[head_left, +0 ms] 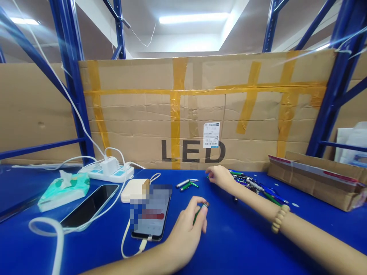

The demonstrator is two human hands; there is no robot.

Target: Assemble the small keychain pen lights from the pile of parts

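My left hand point(190, 225) is closed around a green pen part point(196, 217), mostly hidden by the fingers. A small dark shiny piece point(207, 204) shows at the thumb tip. Farther back, my right hand point(220, 176) reaches over the blue table with its fingers curled together and pointing left; a speck of green shows by the fingertips, but what they hold is hidden. Just right of that hand lies a loose pile of pens and pen parts point(255, 184) in green, blue, black and silver. Left of it, a silver pen part point(182, 183) and a green pen part point(187, 186) lie close together.
A phone point(155, 214) with a charging cable lies left of my left hand. Beyond are a white power bank point(134, 190), another phone point(90, 206), a tissue pack point(64, 191) and a power strip point(111, 173). An open cardboard box point(312, 183) stands at right.
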